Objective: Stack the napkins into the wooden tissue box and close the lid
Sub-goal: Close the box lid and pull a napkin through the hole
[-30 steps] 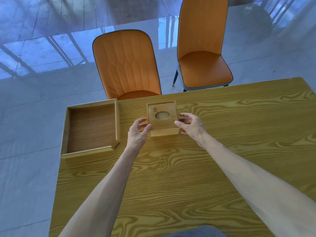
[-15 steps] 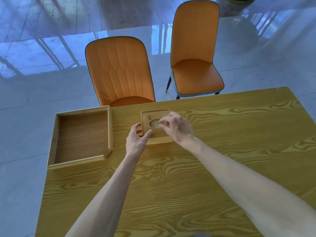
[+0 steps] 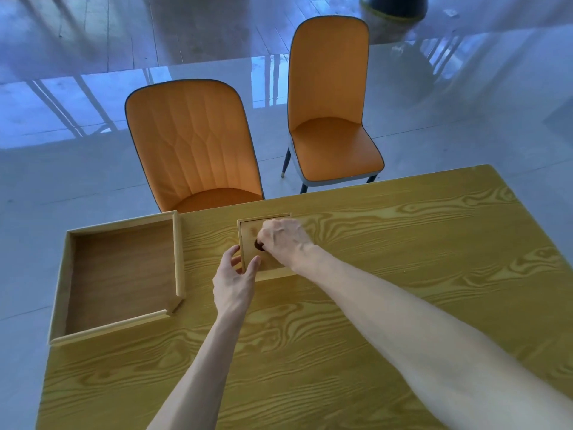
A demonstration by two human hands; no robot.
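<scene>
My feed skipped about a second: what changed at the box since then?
The right hand moved from the tissue box's right side onto its lid, fingers now curled into the round hole. The left hand stays at the box's near-left corner. Box, lid and empty tray are unchanged.

Box [image 3: 249, 234] top is blocked by my right hand [image 3: 286, 242]; its left-near corner by my left hand [image 3: 234, 282]. Tray [image 3: 176, 259] wall stands just left, a narrow lane between. Table [image 3: 418, 240] is open to the right and near. Chairs [image 3: 198, 144] crowd the far edge.
</scene>
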